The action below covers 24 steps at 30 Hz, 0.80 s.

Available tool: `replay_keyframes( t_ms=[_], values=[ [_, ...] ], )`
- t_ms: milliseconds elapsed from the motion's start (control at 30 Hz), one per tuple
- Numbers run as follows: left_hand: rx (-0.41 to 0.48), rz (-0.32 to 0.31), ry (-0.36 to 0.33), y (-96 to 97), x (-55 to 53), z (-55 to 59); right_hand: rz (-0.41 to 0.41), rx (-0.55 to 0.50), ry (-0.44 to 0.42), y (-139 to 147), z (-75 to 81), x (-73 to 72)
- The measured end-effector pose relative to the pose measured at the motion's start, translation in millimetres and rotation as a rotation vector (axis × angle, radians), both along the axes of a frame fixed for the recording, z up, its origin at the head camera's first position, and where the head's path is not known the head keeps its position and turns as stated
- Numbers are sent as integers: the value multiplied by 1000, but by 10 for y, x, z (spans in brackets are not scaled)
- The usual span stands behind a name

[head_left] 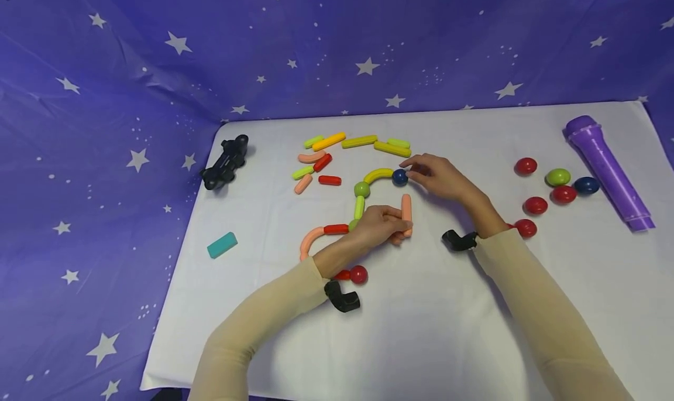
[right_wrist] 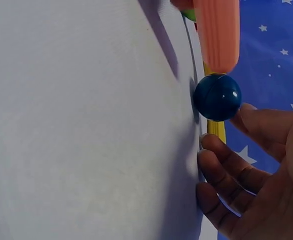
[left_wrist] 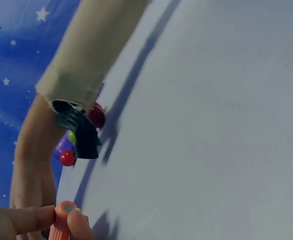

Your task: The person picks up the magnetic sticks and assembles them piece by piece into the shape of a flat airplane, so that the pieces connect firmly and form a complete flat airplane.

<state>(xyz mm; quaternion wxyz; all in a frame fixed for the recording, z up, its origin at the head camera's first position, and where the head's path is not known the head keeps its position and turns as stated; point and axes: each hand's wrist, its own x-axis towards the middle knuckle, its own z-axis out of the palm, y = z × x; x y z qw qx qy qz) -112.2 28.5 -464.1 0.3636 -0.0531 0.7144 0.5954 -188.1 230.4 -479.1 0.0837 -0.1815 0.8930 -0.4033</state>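
A: All eyes on the blue ball (head_left: 400, 177)! The left hand (head_left: 376, 225) grips the peach stick (head_left: 406, 206) between thumb and fingers, on the ball's near side, tip just short of touching it.

B: And the right hand (head_left: 437, 175)?

A: At the ball's right side, thumb apparently against it, other fingers bent just beyond. Whether that's a true grip, I can't tell.

B: So what's good technique here?

A: I'd steady the ball lightly, so the yellow curve (head_left: 379, 174) meeting its left side doesn't swing, then line the stick up straight and ease it on. Rush it and the joint could twist. That pale disc (left_wrist: 69, 208) in the stick's end looks like a magnet, so gentle contact should do.

B: What about the playing surface?

A: White tabletop (head_left: 421, 342), smooth-looking, shadows across it; a loose ball could roll. Beyond the blue ball lie loose sticks (head_left: 360, 141), then a purple star-print backdrop (head_left: 316, 67).

B: And out wide?

A: Well right of the ball, 1 purple tube (head_left: 611, 172) beside a scatter of oval pieces (head_left: 535, 205); well left, 1 black object (head_left: 226, 161) and 1 teal block (head_left: 222, 245).
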Motion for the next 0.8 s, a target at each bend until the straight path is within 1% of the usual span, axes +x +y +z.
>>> replay_keyframes(
  t_ms=[67, 167, 300, 433, 533, 633, 800],
  values=[
    [0, 20, 16, 39, -20, -14, 7, -1, -1, -13, -4, -19],
    [-27, 39, 56, 83, -44, -27, 16, 0, -6, -30, -8, -46],
    [-83, 39, 124, 111, -72, -38, 21, 9, -21, -47, -18, -79],
    [-153, 13, 197, 112, -92, -33, 21, 19, -42, -54, -19, -103],
    [-197, -15, 228, 100, -100, -25, 21, 21, -58, -60, -12, -113],
    [-215, -32, 229, 89, -105, -18, 22, 21, -74, -66, -1, -117],
    [-212, -39, 214, 81, -126, -21, 22, 20, -93, -68, -8, -118]
  ],
)
